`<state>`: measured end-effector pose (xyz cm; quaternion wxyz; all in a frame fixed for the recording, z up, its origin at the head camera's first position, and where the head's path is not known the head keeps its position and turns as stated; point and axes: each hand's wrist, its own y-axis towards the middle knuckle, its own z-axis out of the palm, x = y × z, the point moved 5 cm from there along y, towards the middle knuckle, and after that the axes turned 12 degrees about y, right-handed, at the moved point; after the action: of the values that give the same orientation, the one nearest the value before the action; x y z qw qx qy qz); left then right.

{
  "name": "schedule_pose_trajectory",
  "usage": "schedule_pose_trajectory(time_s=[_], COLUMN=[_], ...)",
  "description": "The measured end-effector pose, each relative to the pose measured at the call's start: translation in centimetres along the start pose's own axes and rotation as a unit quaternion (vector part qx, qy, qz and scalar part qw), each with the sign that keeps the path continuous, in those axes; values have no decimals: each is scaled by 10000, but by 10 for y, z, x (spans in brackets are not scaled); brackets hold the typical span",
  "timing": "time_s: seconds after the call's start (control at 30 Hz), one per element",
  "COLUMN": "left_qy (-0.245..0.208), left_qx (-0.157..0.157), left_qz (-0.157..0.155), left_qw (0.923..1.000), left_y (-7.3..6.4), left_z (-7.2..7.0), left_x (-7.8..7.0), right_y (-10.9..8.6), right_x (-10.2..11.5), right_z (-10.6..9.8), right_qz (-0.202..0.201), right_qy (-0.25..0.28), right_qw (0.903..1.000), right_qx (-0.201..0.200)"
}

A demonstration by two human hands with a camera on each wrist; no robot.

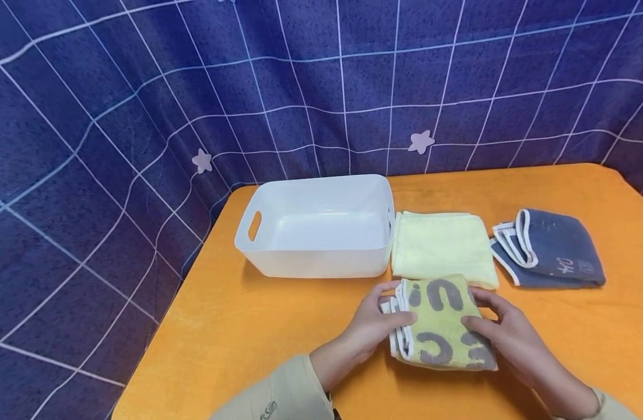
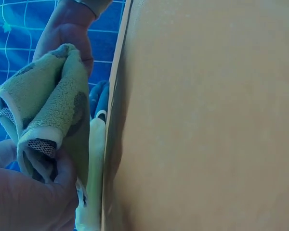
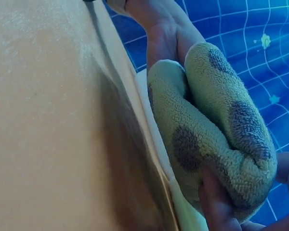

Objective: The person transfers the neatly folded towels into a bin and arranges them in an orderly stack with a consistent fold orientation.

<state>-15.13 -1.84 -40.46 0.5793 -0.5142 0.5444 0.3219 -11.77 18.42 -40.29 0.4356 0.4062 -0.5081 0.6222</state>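
Observation:
A folded yellow-green towel (image 1: 439, 329) with grey markings and white edging is held between both hands above the orange tabletop. My left hand (image 1: 371, 326) grips its left side, thumb on top and fingers beneath. At the opposite side my right hand (image 1: 515, 335) pinches it the same way. In the left wrist view the towel (image 2: 62, 110) shows its white-bound layered edges beside the left hand (image 2: 33, 197). The right wrist view shows the towel's rounded folds (image 3: 207, 125), with fingers of the right hand (image 3: 219, 204) pressed against them.
Just beyond the held towel lies a folded pale yellow towel (image 1: 442, 245). A folded dark blue-grey towel (image 1: 562, 248) with white edging is farther right. To the left stands a white plastic bin (image 1: 321, 262) with cut-out handles, nothing showing inside. A blue gridded curtain (image 1: 300, 87) hangs behind.

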Motion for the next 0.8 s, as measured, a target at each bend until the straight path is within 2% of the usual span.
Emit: schedule_pose_trajectory(time_s=[0.2,0.4,0.57,0.8], left_qy=[234,199,354,250], left_qx=[-159,-193,-293,-366], left_qz=[65,169,228,423], left_qw=[9996,9995,9987,9981], left_y=[-2,-3,-5,-5], left_z=[-3,-4,-7,-11], left_x=[-3,-8,-11,-17], right_y=[-2,-4,-6,-6], right_x=[5,10,14,23], right_z=[1,1,2,4], right_qz=[-7,-10,-19,-222], right_qy=[52,81,97,253], right_qw=[10000,9999,9999,9994], right_qx=[-50,-85,-93,-47])
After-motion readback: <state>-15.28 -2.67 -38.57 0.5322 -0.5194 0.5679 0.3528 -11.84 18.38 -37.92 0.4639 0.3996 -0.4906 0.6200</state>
